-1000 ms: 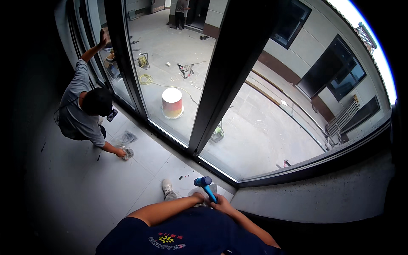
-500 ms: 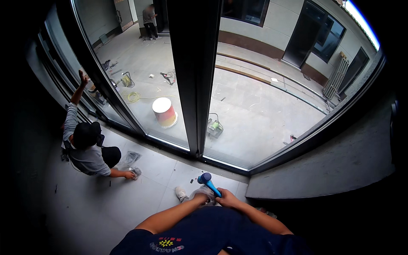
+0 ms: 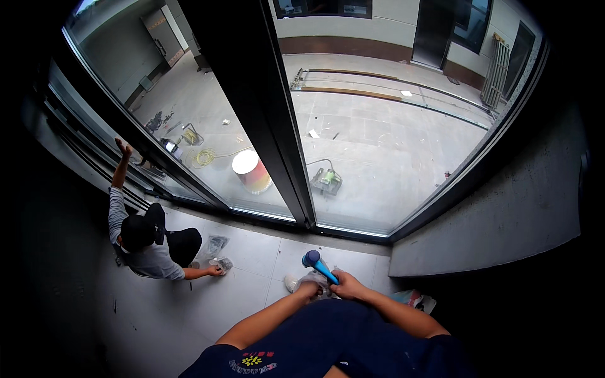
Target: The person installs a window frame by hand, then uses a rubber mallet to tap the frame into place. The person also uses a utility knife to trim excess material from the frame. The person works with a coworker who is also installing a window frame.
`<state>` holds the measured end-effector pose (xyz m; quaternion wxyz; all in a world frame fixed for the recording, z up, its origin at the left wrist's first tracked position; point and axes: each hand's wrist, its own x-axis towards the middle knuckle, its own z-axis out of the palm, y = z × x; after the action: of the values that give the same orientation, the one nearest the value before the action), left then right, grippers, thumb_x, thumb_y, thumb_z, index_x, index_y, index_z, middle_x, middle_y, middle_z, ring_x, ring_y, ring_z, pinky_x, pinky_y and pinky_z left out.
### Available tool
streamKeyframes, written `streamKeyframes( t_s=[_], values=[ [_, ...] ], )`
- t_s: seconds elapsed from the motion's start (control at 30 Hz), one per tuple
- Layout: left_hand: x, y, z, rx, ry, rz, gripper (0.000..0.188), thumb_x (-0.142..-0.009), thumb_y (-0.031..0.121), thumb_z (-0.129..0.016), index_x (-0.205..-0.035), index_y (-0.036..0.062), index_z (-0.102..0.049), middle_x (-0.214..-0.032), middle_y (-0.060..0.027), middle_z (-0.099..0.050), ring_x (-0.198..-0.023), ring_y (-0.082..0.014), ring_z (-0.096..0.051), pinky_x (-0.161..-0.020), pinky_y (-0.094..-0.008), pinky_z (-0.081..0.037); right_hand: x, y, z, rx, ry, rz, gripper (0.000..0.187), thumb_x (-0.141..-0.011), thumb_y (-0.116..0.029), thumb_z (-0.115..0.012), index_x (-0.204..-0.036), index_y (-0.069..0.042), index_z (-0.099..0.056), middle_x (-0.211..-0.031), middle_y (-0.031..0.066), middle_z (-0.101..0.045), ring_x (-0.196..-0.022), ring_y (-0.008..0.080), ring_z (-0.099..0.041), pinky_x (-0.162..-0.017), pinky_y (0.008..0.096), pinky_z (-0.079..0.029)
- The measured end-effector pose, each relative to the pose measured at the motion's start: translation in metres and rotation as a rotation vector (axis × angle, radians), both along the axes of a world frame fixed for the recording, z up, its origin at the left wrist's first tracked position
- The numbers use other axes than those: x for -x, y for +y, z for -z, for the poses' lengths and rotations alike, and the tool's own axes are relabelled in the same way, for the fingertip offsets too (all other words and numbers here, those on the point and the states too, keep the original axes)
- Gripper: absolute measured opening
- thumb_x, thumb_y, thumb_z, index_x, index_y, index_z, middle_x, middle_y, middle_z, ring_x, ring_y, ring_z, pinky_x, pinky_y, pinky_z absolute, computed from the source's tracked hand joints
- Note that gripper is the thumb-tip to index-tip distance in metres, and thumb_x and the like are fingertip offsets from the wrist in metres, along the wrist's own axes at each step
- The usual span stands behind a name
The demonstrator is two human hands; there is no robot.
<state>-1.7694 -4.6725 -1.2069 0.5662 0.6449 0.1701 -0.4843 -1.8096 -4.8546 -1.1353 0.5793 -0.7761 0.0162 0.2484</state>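
My view has tilted; the right hand [image 3: 348, 286] still grips the mallet [image 3: 322, 268] by the bag [image 3: 313, 277]; the left hand [image 3: 309, 290] meets the bag, grasp unclear to me; the handling seems unaffected.

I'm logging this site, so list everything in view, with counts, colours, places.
hammer: one, blue, lower centre
plastic bag: one, clear, lower centre
crouching co-worker: one, grey top, left
plastic packages: two, greyish, right of co-worker
window framing: several pieces, black, ahead
bucket: one, white, red and yellow, outside
cord: one, yellow, left of bucket
machine: one, green, right of bucket
long bars: several, brown, beyond machine
rack: one, grey, outside right
floor: one, pale grey, beneath
packaging: one, white-red, lower right
shoe: one, pale, lower centre
own shirt: one, navy, bottom
left hand: one, bare, at plastic bag
right hand: one, bare, gripping hammer
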Motion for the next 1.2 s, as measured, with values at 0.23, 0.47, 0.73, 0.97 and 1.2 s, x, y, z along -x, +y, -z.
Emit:
streamKeyframes(
  t_s=[0.23, 0.47, 0.73, 0.97, 1.2],
  values=[
    [0.0, 0.0, -0.002, 0.045, -0.103, -0.026, 0.019, -0.097, 0.028, -0.049, -0.09, 0.0135, -0.059, -0.058, -0.0006, -0.049, -0.042, -0.0109, -0.041, -0.039, -0.0286, -0.028, -0.002, -0.004, -0.001, 0.028, -0.072, 0.05, 0.013, -0.082, -0.012, -0.061, -0.091, -0.003, -0.059, -0.075, 0.011, -0.057, -0.072, 0.0212, -0.055, -0.071, 0.0376, -0.047],
    [-0.006, -0.007, -0.01, 0.101, -0.053, 0.048, 0.022, -0.098, 0.029, -0.049, -0.096, 0.0116, -0.061, -0.062, -0.0011, -0.052, -0.042, -0.0108, -0.041, -0.038, -0.0272, -0.027, 0.004, -0.014, 0.012, 0.042, -0.026, 0.108, 0.013, -0.083, -0.012, -0.06, -0.093, -0.004, -0.059, -0.077, 0.01, -0.058, -0.073, 0.0197, -0.056, -0.071, 0.0367, -0.048],
    [-0.008, -0.015, 0.013, 0.107, -0.111, 0.068, 0.026, -0.099, 0.024, -0.045, -0.104, 0.0061, -0.063, -0.073, -0.0044, -0.058, -0.052, -0.0136, -0.051, -0.043, -0.0283, -0.038, 0.007, -0.02, 0.022, -0.015, -0.056, 0.132, 0.014, -0.083, -0.011, -0.061, -0.095, -0.003, -0.059, -0.079, 0.0101, -0.06, -0.075, 0.0193, -0.057, -0.074, 0.0363, -0.049],
    [-0.017, -0.016, 0.014, 0.033, -0.22, 0.301, 0.03, -0.096, 0.03, -0.052, -0.096, 0.0039, -0.066, -0.073, -0.0016, -0.059, -0.057, -0.0117, -0.052, -0.049, -0.0279, -0.037, 0.002, -0.032, 0.013, 0.066, -0.068, 0.185, 0.015, -0.082, -0.013, -0.061, -0.093, -0.004, -0.061, -0.081, 0.0139, -0.062, -0.078, 0.025, -0.06, -0.077, 0.0384, -0.049],
    [-0.01, -0.019, -0.057, 0.044, -0.178, 0.297, 0.04, -0.098, 0.039, -0.058, -0.079, 0.0051, -0.064, -0.059, 0.0023, -0.051, -0.049, -0.0069, -0.041, -0.047, -0.0251, -0.03, 0.015, -0.042, 0.038, 0.066, -0.063, 0.307, 0.01, -0.083, -0.009, -0.058, -0.092, -0.005, -0.058, -0.074, 0.0097, -0.059, -0.07, 0.0192, -0.057, -0.065, 0.0362, -0.048]
  ],
)
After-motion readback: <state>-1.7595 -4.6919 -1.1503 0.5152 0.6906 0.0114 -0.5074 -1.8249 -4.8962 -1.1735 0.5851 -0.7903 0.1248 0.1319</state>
